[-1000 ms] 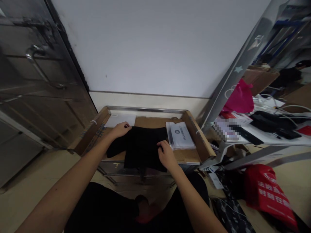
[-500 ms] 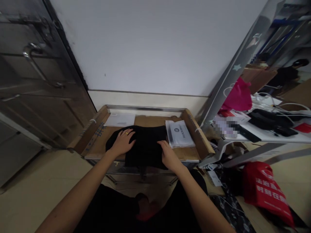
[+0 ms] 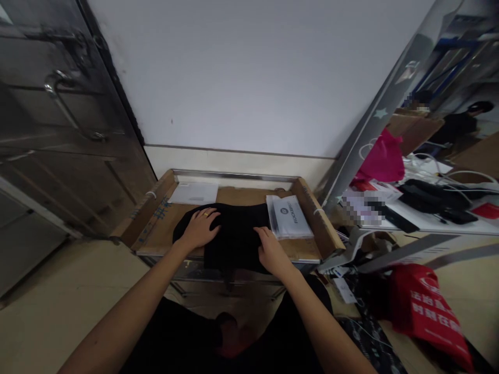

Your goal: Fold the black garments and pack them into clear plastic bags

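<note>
A black garment, its exact kind unclear, is spread over the cardboard-lined top of a small cart, its near edge hanging over the front. My left hand rests on its left part, fingers stretched out and a ring on one finger. On the garment's right edge, my right hand has its fingers bent and pinched at the cloth; the thumb is hardly visible. A clear packet with grey printed contents lies just right of the garment. A flat white packet is behind it on the left.
Cardboard walls rise at the cart's sides. A metal door stands left, a white wall ahead. To the right, a white desk carries cables and black items; a red bag is on the floor below. A person sits far back.
The view has shifted slightly. Both hands stay on the black garment in nearly the same places, and the garment looks almost unchanged.
</note>
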{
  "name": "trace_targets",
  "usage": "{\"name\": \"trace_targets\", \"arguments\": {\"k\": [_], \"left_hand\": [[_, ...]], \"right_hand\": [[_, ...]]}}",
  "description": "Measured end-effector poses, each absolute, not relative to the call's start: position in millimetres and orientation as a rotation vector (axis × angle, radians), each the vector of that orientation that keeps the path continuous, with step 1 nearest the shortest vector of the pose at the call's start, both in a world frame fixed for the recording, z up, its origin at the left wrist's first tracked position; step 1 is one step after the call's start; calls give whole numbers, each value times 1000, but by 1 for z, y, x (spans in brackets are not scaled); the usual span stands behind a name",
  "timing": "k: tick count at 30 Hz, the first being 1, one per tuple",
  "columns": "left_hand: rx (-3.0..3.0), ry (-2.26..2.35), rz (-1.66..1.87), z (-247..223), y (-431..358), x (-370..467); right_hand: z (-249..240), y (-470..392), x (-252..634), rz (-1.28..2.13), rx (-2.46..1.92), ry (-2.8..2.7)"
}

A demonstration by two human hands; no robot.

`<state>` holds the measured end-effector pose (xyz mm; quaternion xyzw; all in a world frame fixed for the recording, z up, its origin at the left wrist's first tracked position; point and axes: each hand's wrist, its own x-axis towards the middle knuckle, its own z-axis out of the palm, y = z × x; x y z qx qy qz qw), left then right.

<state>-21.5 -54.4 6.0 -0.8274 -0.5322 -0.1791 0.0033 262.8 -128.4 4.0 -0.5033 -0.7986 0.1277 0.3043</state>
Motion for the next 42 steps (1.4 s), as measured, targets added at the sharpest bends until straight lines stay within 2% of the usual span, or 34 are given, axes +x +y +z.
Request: {"name": "trace_targets", "arguments": {"k": [15, 19, 23, 30, 37, 42], "left_hand": [[-2597, -1695, -570, 11, -44, -28], [-2351, -1900, -659, 14, -35, -34], [-2195, -2097, -514, 21, -17, -51], [-2240, -2094, -362, 30, 2, -62], [-2258, -1745, -561, 45, -31, -28], [-2692, -1284, -660, 61, -84, 21]], "right_hand": [[-1, -127, 262, 372, -1287, -2041], [-3, -127, 263, 399, -1264, -2020], [-3, -128, 263, 421, -1264, -1998], [-2, -128, 263, 446, -1233, -1969], [-3, -127, 264, 437, -1233, -1970], [-4, -124, 264, 437, -1260, -1975]]}}
